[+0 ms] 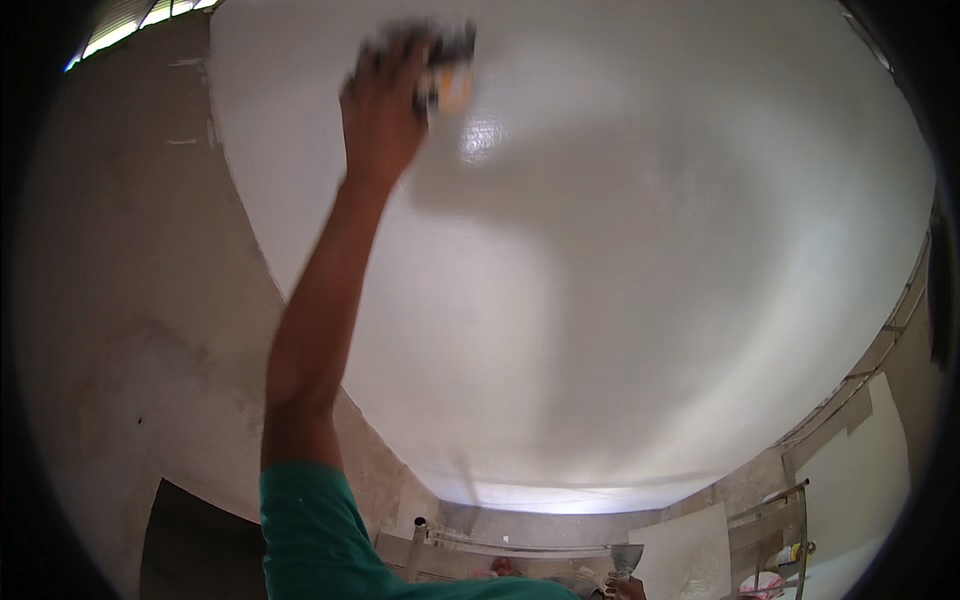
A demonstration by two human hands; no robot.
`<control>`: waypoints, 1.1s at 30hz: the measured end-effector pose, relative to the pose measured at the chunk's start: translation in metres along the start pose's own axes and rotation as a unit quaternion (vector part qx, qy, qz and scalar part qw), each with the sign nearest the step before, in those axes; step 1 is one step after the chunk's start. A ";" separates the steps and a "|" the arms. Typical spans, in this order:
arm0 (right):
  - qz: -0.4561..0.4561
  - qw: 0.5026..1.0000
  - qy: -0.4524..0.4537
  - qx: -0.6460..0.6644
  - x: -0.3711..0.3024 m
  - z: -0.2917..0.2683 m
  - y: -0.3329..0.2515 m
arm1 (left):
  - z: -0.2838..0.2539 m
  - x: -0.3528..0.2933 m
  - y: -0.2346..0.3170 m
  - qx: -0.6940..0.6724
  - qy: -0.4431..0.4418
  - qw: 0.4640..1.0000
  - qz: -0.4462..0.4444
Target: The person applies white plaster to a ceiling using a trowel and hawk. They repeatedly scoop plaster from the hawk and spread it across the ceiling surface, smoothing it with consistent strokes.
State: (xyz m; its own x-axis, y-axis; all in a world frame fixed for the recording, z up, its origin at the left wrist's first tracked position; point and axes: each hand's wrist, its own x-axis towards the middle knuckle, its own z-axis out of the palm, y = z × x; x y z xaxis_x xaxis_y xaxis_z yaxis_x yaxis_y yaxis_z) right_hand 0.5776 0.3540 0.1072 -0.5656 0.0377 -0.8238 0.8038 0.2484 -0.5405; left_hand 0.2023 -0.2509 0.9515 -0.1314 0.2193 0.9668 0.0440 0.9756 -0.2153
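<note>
My left hand is raised high against the white, freshly coated surface. Its fingers are wrapped round a dark hand tool with an orange patch; motion blur hides its exact kind. A small wet-looking shine lies on the coating just below the tool. My green-sleeved left arm stretches up from the lower edge. Low in the picture, my right hand is only partly visible, closed on a putty knife whose flared grey blade points upward.
Bare grey-brown plaster wall borders the white surface on the left, with a dark opening low down. Metal scaffold rails run below. Another metal frame stands at lower right, near a white container and a pinkish bag.
</note>
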 end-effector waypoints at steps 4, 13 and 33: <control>0.024 0.998 0.008 0.054 -0.030 0.012 -0.033 | 0.011 0.097 -0.026 0.107 0.080 0.991 0.005; 0.055 0.992 0.041 0.104 -0.073 -0.027 -0.037 | 0.060 0.104 -0.027 0.125 0.019 0.991 -0.053; 0.048 0.984 0.132 0.107 -0.083 -0.048 -0.157 | 0.105 -0.277 0.035 0.019 -0.202 0.973 -0.106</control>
State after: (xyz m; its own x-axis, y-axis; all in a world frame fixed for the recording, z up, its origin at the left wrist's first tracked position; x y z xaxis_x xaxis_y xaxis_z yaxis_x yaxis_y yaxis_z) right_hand 0.4895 0.3584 0.2689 -0.4900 0.3085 -0.8153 0.8607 0.0228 -0.5086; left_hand 0.1359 -0.2757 0.6612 -0.5131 -0.0070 0.8583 -0.0620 0.9977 -0.0289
